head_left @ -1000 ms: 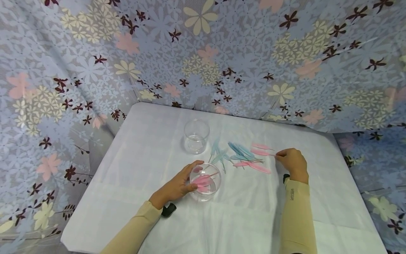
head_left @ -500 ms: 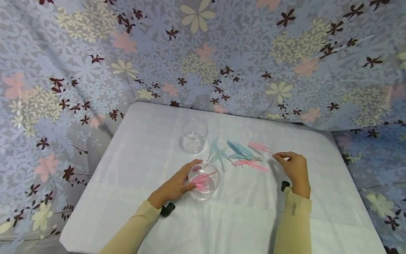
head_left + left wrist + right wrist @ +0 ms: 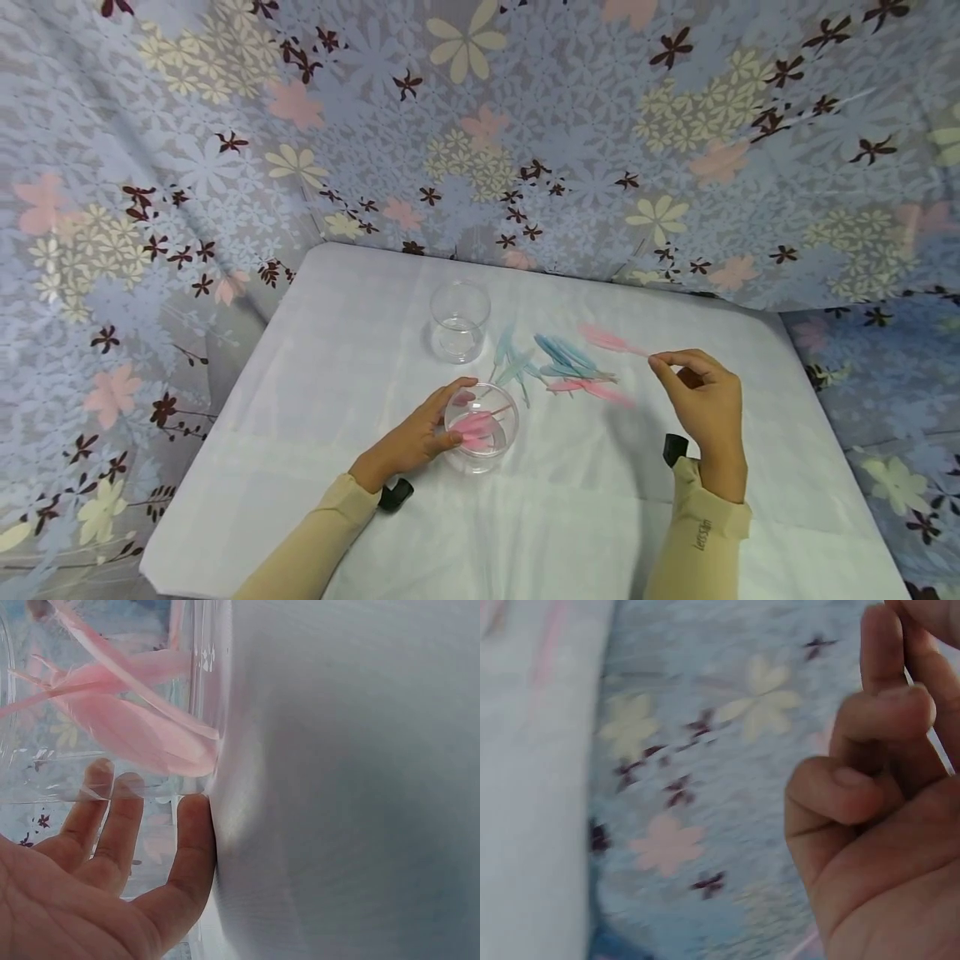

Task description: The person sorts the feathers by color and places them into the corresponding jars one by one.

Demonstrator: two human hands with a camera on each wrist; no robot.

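Note:
In the head view my left hand point(image 3: 416, 440) holds a clear round cup point(image 3: 477, 465) by its side, the thumb near and the fingers round the far wall. Inside that cup lie several pink feathers point(image 3: 135, 731), which also show through its wall in the left wrist view. My right hand point(image 3: 705, 404) pinches a pink feather point(image 3: 606, 338) by its quill between thumb and fingertips, its plume pointing left above the table. In the right wrist view the other fingers point(image 3: 817, 791) curl loosely; the pinching fingertips are mostly cut off.
A second clear cup point(image 3: 460, 321) stands behind the first. Between the cups and my right hand lie a bunch of blue feathers point(image 3: 564, 357), several paler blue feathers point(image 3: 516, 365) and pink feather pieces point(image 3: 603, 392). A white cloth covers the table point(image 3: 315, 350); patterned fabric point(image 3: 390, 125) hangs behind.
My right hand has shifted slightly right and toward me, raising the pinched pink feather off the table. Two pink plumes showed there at first; now I see one. The left hand stays on the cup.

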